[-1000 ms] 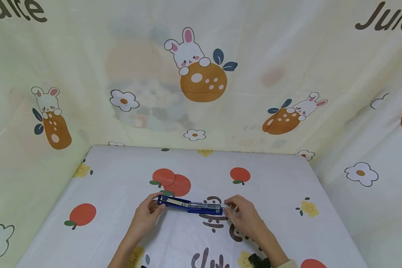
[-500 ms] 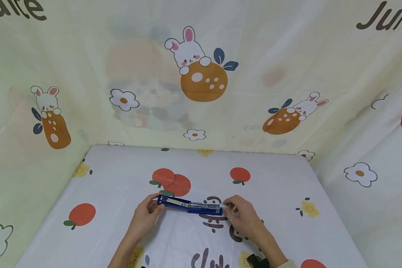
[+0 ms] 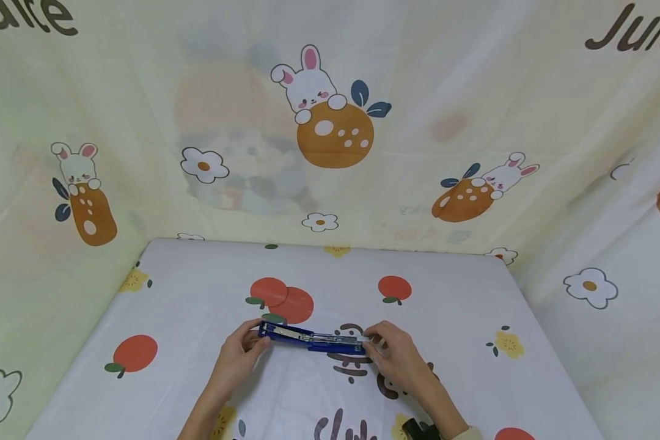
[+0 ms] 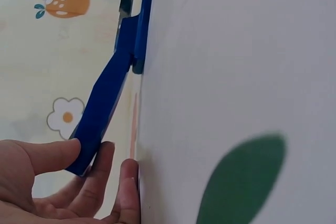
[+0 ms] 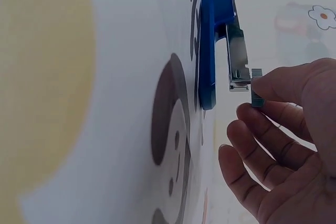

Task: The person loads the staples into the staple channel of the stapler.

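A blue stapler point(image 3: 337, 349) stands on the table with its top cover swung far back, so its metal magazine point(image 5: 237, 51) lies bare. My left hand point(image 3: 235, 359) pinches the end of the raised cover point(image 4: 100, 103) between thumb and fingers. At the other end, my right hand point(image 3: 400, 357) holds a short strip of staples point(image 5: 256, 88) between thumb and index finger. That strip is right at the front end of the magazine, above the stapler's base point(image 5: 208, 51). The other right fingers are loosely bent below.
A white cloth point(image 3: 198, 293) printed with fruit and flowers covers the table. Patterned curtains point(image 3: 231, 110) hang behind it and along both sides. A black strap piece point(image 3: 420, 429) shows by the right wrist.
My right hand has shifted slightly left toward the stapler's front end with the staple strip. The left hand and the stapler stay in place.
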Available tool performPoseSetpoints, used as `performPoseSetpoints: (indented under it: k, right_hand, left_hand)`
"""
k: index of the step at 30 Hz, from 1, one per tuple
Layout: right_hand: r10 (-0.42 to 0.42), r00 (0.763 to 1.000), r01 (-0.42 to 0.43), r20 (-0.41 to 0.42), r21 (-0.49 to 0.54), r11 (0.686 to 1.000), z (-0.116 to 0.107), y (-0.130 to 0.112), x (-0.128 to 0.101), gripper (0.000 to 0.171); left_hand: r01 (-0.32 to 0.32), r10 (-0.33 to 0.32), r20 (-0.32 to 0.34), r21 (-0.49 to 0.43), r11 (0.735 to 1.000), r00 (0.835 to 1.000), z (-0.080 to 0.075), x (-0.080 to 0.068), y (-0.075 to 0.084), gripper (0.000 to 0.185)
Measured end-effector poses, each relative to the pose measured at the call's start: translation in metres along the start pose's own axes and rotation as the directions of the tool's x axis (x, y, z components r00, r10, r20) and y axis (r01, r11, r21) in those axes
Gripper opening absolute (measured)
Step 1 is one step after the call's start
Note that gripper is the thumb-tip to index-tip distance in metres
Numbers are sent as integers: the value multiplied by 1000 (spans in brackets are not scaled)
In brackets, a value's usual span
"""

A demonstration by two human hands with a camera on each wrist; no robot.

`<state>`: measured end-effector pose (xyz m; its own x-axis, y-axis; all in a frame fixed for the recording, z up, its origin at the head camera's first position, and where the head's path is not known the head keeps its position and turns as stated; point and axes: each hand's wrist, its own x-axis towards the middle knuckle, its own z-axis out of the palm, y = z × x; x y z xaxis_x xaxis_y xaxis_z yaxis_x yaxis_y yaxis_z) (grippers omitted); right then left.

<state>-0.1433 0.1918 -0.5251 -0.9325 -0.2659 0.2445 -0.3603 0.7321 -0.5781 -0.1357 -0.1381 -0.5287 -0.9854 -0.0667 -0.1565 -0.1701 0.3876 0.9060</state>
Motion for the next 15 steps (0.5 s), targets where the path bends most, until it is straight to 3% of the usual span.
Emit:
performPoseSetpoints:
  k: [15]
  right_hand:
    - [-56, 998, 56, -6, -15, 998, 4, 1, 3, 19]
  left_hand:
    - [33, -33, 7, -4, 999, 999, 0, 1, 1, 47]
